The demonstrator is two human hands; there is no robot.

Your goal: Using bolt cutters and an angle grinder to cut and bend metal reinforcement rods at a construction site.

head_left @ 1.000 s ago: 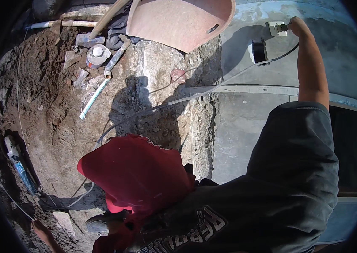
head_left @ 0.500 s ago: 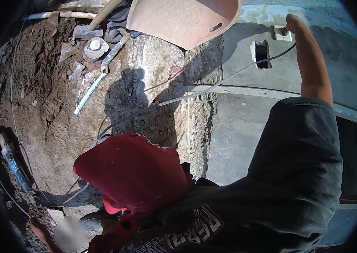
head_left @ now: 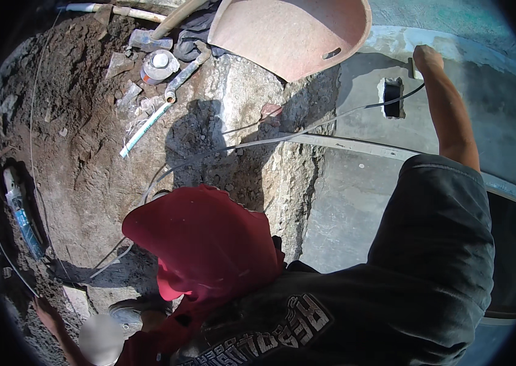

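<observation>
My right hand [head_left: 428,59] reaches up to the grey cement wall [head_left: 349,189], closed over a small pale square fitting [head_left: 416,70]. What its fingers grip there is hidden. A thin grey cable [head_left: 258,142] runs from behind my right forearm, past a rectangular hole [head_left: 393,97] with a chipped white edge, and down leftward behind my bent, red-clothed knee [head_left: 203,244]. At the lower left, my left hand [head_left: 49,316] is closed around a stretch of thin grey cable that curves up from it along the dirt. How the two stretches join is not clear.
A pinkish tub [head_left: 288,36] with a handle slot lies at the top. Left of it are a sledgehammer [head_left: 150,41], a round tin [head_left: 159,67], an elbowed pipe [head_left: 186,74] and a white pipe [head_left: 145,130]. A blue and grey tool [head_left: 23,213] lies far left on the dirt.
The whole view has shifted and turned slightly. My right hand covers more of the pale fitting than before. My left hand keeps its hold on the cable.
</observation>
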